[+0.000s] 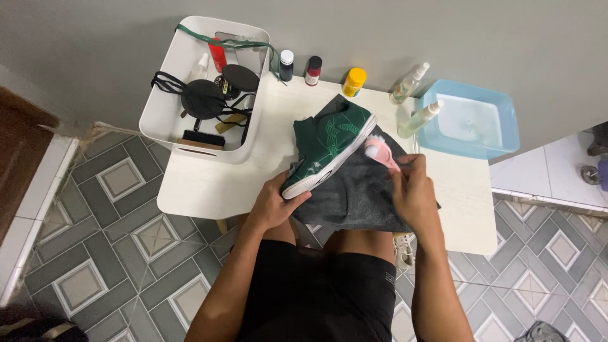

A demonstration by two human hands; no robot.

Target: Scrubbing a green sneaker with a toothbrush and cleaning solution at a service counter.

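The left hand [271,206] grips the green shoe [329,149] at the desk's [209,183] front edge; the right hand [415,193], closed around a pink brush [380,152], scrubs its sole; steady strokes come next, I judge.

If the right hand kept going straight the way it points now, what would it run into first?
The right hand holds a pink-handled brush aimed up and left, bristles at the white sole edge of the green high-top sneaker. That sole would most likely be met first; contact may already exist, depth is unclear.
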